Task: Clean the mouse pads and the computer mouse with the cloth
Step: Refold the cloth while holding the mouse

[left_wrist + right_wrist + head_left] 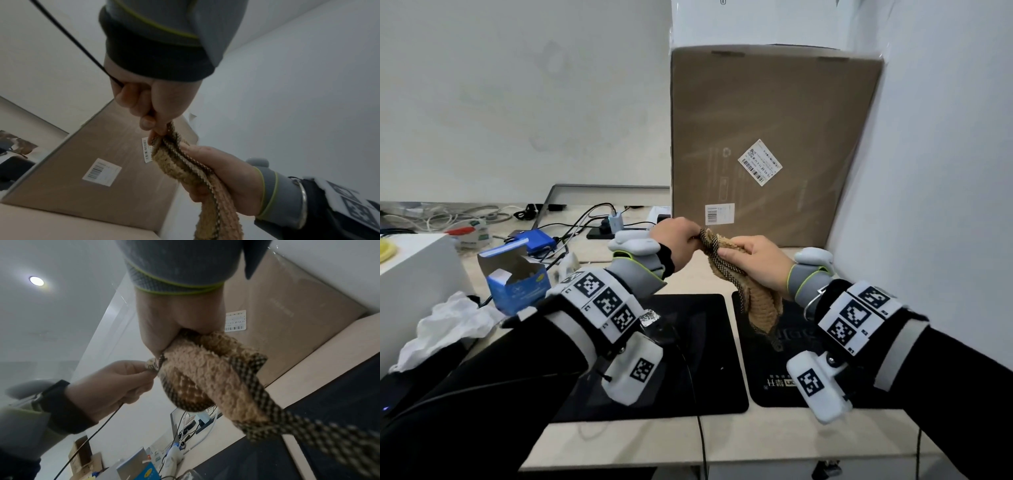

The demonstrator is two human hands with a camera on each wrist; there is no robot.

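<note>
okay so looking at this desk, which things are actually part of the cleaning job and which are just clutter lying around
Job: cloth, gripped by left hand and right hand; two mouse pads. No mouse visible.

Clutter: cardboard box, blue carton, cables, crumpled white plastic.

Computer mouse not seen in any view; right mouse pad [767, 377] partly covered by the hanging cloth [756, 301] and right forearm, its print too small to read; left mouse pad [702, 342] lower left hidden under left arm; cloth tail cut by bottom edge in left wrist view, blurred at lower right in right wrist view; cardboard box [774, 137] label text illegible; left hand [676, 241] fingertips buried in cloth.
</note>
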